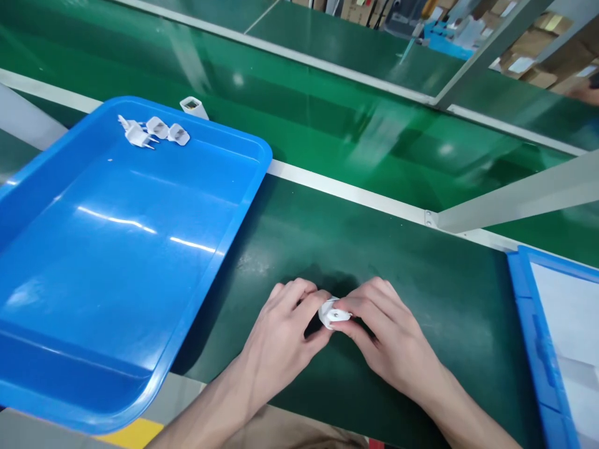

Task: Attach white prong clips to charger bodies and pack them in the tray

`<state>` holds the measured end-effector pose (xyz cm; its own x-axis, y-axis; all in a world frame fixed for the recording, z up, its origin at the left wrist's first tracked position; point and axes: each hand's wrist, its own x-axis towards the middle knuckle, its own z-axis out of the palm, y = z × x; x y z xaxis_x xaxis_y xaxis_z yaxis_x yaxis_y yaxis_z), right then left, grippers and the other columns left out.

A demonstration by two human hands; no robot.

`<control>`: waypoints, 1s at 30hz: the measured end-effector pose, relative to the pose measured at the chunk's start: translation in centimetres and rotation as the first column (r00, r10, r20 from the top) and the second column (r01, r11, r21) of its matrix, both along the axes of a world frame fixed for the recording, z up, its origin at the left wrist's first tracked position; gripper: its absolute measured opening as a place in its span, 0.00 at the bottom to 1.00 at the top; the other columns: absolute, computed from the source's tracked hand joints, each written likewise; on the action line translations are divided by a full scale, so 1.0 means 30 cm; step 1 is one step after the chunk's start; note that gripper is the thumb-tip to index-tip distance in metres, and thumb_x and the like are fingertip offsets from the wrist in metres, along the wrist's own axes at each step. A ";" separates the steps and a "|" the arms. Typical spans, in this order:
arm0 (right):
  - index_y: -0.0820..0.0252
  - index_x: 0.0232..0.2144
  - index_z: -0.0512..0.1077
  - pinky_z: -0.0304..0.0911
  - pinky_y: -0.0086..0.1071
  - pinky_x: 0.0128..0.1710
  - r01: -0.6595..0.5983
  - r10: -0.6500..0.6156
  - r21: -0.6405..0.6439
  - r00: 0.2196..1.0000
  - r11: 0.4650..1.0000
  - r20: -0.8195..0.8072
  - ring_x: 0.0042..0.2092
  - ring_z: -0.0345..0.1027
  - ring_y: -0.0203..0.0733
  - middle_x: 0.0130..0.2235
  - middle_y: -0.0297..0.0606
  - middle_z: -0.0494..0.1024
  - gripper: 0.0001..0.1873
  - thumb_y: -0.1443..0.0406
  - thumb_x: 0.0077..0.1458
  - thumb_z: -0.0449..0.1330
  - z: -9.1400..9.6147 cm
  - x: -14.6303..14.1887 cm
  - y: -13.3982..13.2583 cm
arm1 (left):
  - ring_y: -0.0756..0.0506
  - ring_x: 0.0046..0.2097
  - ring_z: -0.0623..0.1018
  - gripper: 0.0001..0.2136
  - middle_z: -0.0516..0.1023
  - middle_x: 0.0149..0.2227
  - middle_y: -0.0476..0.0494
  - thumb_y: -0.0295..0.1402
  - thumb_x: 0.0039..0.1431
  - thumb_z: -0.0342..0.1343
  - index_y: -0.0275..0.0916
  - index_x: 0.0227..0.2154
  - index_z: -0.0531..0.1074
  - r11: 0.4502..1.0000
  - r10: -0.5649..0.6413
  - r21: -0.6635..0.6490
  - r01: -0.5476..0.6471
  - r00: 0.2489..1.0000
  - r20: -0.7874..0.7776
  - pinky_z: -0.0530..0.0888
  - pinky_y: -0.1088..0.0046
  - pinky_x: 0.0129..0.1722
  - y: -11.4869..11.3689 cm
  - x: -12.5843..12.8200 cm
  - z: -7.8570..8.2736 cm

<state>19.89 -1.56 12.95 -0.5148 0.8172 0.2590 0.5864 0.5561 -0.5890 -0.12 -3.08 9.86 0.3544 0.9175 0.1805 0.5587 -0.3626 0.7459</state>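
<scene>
Above the green tabletop, my left hand (286, 332) and my right hand (395, 333) meet at a small white plug adapter (329, 312). My left fingers and thumb close around its left side. On the other side, my right thumb and index finger pinch its plug end. Part of the adapter is covered by my fingers. To the left, a large blue tray (116, 268) holds several small white plug parts (138, 134) in its far corner; prongs stick out from some. A white adapter housing (194, 108) with an open end stands just behind the tray's far rim.
At the right edge is a blue bin (538, 349) with white sheets (568, 312) in it. A pale metal rail (346, 191) borders the table's far side, joined by a slanting post (519, 190). Cardboard boxes (543, 50) lie beyond.
</scene>
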 end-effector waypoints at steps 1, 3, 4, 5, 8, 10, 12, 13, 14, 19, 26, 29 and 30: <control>0.59 0.43 0.73 0.58 0.39 0.38 -0.005 0.005 0.003 1.000 1.000 0.013 0.38 0.65 0.43 0.38 0.40 0.77 0.01 0.68 0.69 0.61 0.000 0.000 -0.001 | 0.46 0.43 0.75 0.09 0.75 0.45 0.47 0.27 0.66 0.58 0.43 0.48 0.73 1.000 0.001 -0.001 -0.001 1.000 0.004 0.69 0.67 0.43 -0.001 0.000 -0.001; 0.60 0.43 0.73 0.57 0.38 0.37 -0.012 0.011 0.023 0.999 1.000 0.043 0.38 0.63 0.42 0.37 0.39 0.75 0.02 0.69 0.69 0.59 -0.001 0.001 -0.003 | 0.46 0.43 0.75 0.09 0.75 0.45 0.47 0.28 0.67 0.58 0.43 0.48 0.73 1.000 0.005 0.001 -0.005 1.000 0.005 0.69 0.67 0.43 -0.001 -0.001 -0.004; 0.60 0.42 0.72 0.56 0.38 0.37 -0.015 0.012 0.039 0.998 0.999 0.064 0.37 0.62 0.42 0.36 0.39 0.75 0.03 0.69 0.70 0.58 -0.001 0.000 -0.005 | 0.46 0.43 0.75 0.09 0.75 0.46 0.46 0.28 0.67 0.58 0.43 0.48 0.73 1.000 0.005 0.004 -0.005 1.000 0.002 0.69 0.67 0.44 -0.001 -0.001 -0.004; 0.60 0.42 0.72 0.56 0.38 0.37 -0.017 0.011 0.059 0.996 0.998 0.089 0.37 0.61 0.42 0.36 0.39 0.74 0.04 0.70 0.70 0.58 -0.001 0.000 -0.008 | 0.45 0.43 0.75 0.09 0.75 0.46 0.46 0.28 0.67 0.58 0.42 0.48 0.73 1.000 0.003 0.007 -0.003 1.000 -0.001 0.69 0.66 0.44 -0.001 -0.001 -0.005; 0.60 0.41 0.73 0.54 0.38 0.36 -0.021 -0.003 0.134 0.983 0.991 0.183 0.37 0.60 0.42 0.36 0.40 0.74 0.06 0.73 0.68 0.57 0.003 -0.008 -0.018 | 0.45 0.43 0.76 0.09 0.75 0.46 0.45 0.28 0.66 0.58 0.42 0.48 0.73 1.000 -0.006 0.010 0.006 1.000 -0.011 0.70 0.65 0.45 0.000 -0.001 -0.007; 0.60 0.39 0.73 0.54 0.38 0.36 -0.020 -0.029 0.191 0.969 0.981 0.246 0.37 0.59 0.43 0.36 0.40 0.75 0.06 0.73 0.68 0.57 0.007 -0.017 -0.025 | 0.44 0.44 0.76 0.09 0.75 0.46 0.45 0.28 0.66 0.58 0.42 0.48 0.73 1.000 -0.008 0.007 0.008 1.000 -0.021 0.70 0.64 0.45 0.000 0.000 -0.008; 0.60 0.38 0.73 0.54 0.39 0.35 -0.012 -0.058 0.230 0.953 0.973 0.296 0.37 0.59 0.43 0.35 0.41 0.74 0.07 0.72 0.68 0.57 0.012 -0.025 -0.030 | 0.44 0.44 0.76 0.09 0.75 0.46 0.45 0.27 0.65 0.58 0.42 0.47 0.73 1.000 -0.010 0.006 0.010 0.999 -0.031 0.70 0.64 0.45 0.000 0.000 -0.009; 0.60 0.38 0.72 0.55 0.39 0.35 -0.006 -0.068 0.235 0.949 0.972 0.309 0.36 0.59 0.43 0.35 0.41 0.74 0.07 0.71 0.69 0.56 0.013 -0.027 -0.031 | 0.43 0.44 0.76 0.09 0.75 0.46 0.45 0.28 0.65 0.58 0.42 0.47 0.73 1.000 -0.011 0.006 0.011 0.999 -0.033 0.70 0.64 0.45 -0.001 0.001 -0.010; 0.60 0.38 0.72 0.56 0.39 0.36 -0.003 -0.067 0.222 0.949 0.975 0.309 0.36 0.59 0.43 0.36 0.41 0.74 0.07 0.70 0.70 0.55 0.014 -0.028 -0.030 | 0.43 0.45 0.76 0.09 0.75 0.46 0.45 0.28 0.66 0.58 0.42 0.47 0.73 1.000 -0.011 0.008 0.011 0.999 -0.031 0.70 0.64 0.45 -0.001 0.001 -0.010; 0.56 0.42 0.69 0.65 0.37 0.40 0.041 -0.034 -0.070 0.995 0.997 0.090 0.40 0.66 0.43 0.39 0.39 0.74 0.06 0.60 0.71 0.58 0.007 0.000 -0.008 | 0.44 0.44 0.76 0.07 0.76 0.47 0.45 0.35 0.67 0.59 0.41 0.46 0.73 0.999 -0.007 -0.043 0.007 1.000 -0.002 0.71 0.64 0.45 0.001 -0.007 0.002; 0.49 0.62 0.64 0.71 0.42 0.48 -0.067 -0.005 -0.182 0.929 0.981 -0.371 0.49 0.70 0.48 0.50 0.43 0.72 0.30 0.48 0.63 0.64 -0.005 0.036 0.001 | 0.48 0.36 0.74 0.04 0.75 0.34 0.52 0.35 0.65 0.60 0.42 0.35 0.72 0.946 0.016 -0.316 0.075 0.961 0.276 0.68 0.72 0.35 0.016 -0.044 0.052; 0.47 0.63 0.65 0.71 0.45 0.53 -0.167 0.110 -0.142 0.934 0.976 -0.339 0.56 0.69 0.51 0.56 0.45 0.70 0.33 0.52 0.60 0.69 -0.015 0.021 -0.008 | 0.49 0.35 0.72 0.04 0.74 0.32 0.53 0.33 0.64 0.58 0.41 0.33 0.72 0.908 -0.015 -0.385 0.169 0.928 0.372 0.68 0.73 0.35 0.018 -0.045 0.061; 0.47 0.62 0.66 0.70 0.45 0.53 -0.176 0.126 -0.123 0.933 0.977 -0.336 0.56 0.69 0.50 0.55 0.44 0.71 0.30 0.54 0.61 0.69 -0.019 0.014 -0.012 | 0.49 0.35 0.72 0.04 0.74 0.32 0.52 0.32 0.64 0.58 0.41 0.32 0.72 0.897 -0.017 -0.402 0.187 0.920 0.391 0.68 0.73 0.34 0.018 -0.043 0.061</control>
<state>20.31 -1.91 12.37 -0.5436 0.7783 0.3143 0.2651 0.5145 -0.8155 -1.41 -2.56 11.69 0.4356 0.8965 -0.0802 0.1895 -0.0043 0.9819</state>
